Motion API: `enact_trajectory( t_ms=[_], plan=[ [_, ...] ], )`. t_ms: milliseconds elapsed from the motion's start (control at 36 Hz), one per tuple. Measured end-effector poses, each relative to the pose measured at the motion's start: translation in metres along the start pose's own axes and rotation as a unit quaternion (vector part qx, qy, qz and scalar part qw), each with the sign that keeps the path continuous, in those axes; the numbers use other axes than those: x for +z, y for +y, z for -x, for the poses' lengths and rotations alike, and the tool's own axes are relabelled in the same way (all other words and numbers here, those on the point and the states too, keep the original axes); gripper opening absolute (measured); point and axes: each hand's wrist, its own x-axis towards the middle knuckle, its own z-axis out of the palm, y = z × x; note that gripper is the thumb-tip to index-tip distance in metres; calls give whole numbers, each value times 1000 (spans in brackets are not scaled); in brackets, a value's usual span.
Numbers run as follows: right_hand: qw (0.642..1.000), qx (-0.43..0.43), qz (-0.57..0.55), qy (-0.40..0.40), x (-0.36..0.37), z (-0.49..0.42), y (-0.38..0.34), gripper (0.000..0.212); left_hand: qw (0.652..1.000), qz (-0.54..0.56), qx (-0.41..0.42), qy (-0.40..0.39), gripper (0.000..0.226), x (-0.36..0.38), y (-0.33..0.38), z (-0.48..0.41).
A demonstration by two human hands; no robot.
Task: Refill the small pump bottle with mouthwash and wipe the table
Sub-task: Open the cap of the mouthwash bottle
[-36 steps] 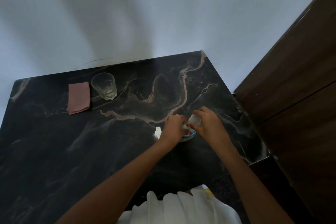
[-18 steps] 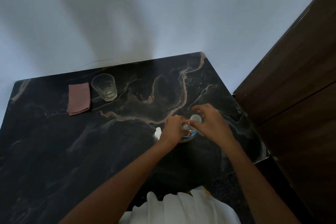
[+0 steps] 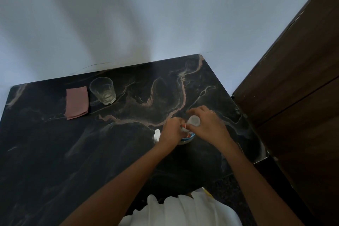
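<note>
My right hand (image 3: 209,126) grips a small translucent bottle (image 3: 193,120), tipped so its round end faces the camera. My left hand (image 3: 171,131) is curled round a small pale object with an orange-red part (image 3: 184,127), mostly hidden by my fingers. Both hands meet over a small blue-rimmed bowl (image 3: 188,138) on the dark marble table (image 3: 128,134). A white pump head (image 3: 157,134) lies on the table just left of my left hand. A folded pink cloth (image 3: 77,102) lies at the far left.
A clear drinking glass (image 3: 103,90) stands next to the pink cloth near the table's back edge. A dark brown wooden door or cabinet (image 3: 293,88) stands against the table's right side. A pale wall runs behind the table.
My right hand has shifted its grip and turned the translucent bottle so its round end shows. My left hand has stayed over the bowl.
</note>
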Motion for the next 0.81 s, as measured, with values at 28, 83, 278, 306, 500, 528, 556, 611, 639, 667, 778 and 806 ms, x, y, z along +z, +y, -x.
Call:
enact_trajectory(
  t_ms=[28,83,278,306,500,528,556,611,639,667,778,806],
  plan=[
    [1000,12,12,1,1,-1,0,47,1000,-2,-1,1,24,1,-1,0],
    [999,28,18,-2,2,-2,1,41,1000,-12,6,1,26,2,-2,-1],
    [1000,-16,-18,-3,-9,-5,3,26,1000,-20,17,-3,29,3,-3,-3],
    [999,-21,-25,-3,-12,-4,4,26,1000,-22,18,-4,30,3,-3,-3],
    [996,-43,-70,-31,-26,3,10,25,1000,-11,8,-6,33,5,-3,-2],
    [996,-47,-74,-31,-26,3,10,26,1000,-12,10,-5,33,5,-3,-2],
    [995,-48,-80,-30,-25,4,10,26,1000,-12,12,-4,33,4,-3,-2],
    [993,-53,-100,-30,-25,4,10,25,1000,-12,13,-3,31,3,-3,-2],
    [991,-55,-117,-30,-25,4,11,24,1000,-13,13,-3,31,3,-3,-3],
    [989,-54,-136,-30,-26,4,11,22,1000,-14,12,-4,31,2,-2,-3],
    [974,-11,-227,-22,-29,2,20,23,1000,-7,14,-12,31,0,-1,-3],
    [967,5,-255,-19,-30,2,25,26,1000,-6,14,-14,31,-1,-1,-3]
  ],
)
